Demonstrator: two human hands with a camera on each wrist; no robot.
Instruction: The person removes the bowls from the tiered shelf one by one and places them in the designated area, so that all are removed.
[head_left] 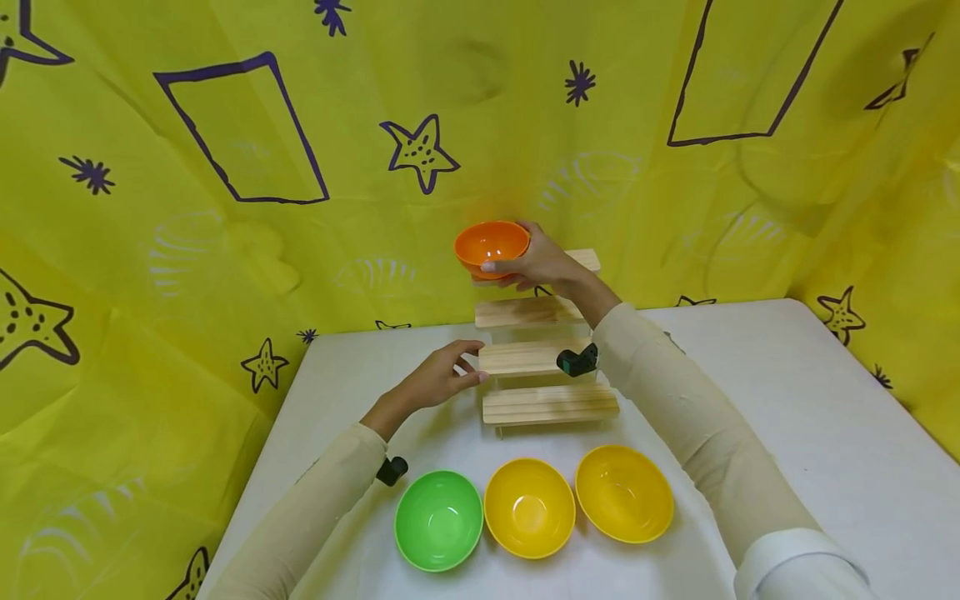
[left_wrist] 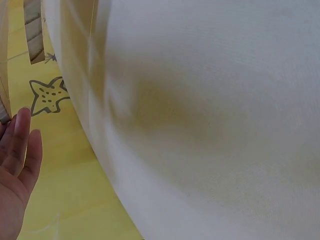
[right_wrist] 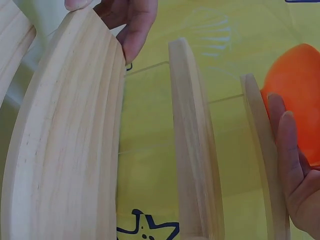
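Note:
At the top step of a tiered wooden stand point(head_left: 551, 405), my right hand point(head_left: 542, 258) holds an orange bowl point(head_left: 487, 239). Its thumb lies at the near rim, and other fingers are behind and under the bowl. In the right wrist view the orange bowl point(right_wrist: 295, 92) sits close against the top slat point(right_wrist: 262, 145), with fingers between them. My left hand point(head_left: 442, 377) grips the left end of a lower slat point(head_left: 517, 358), thumb at the front edge and fingers at the back. The left wrist view catches only part of that left hand point(left_wrist: 17, 175).
In front of the stand a green bowl point(head_left: 438, 521) and two yellow bowls, one in the middle point(head_left: 529, 508) and one at the right point(head_left: 624, 494), stand in a row on the white table point(head_left: 750, 400). A yellow patterned sheet point(head_left: 495, 100) hangs behind.

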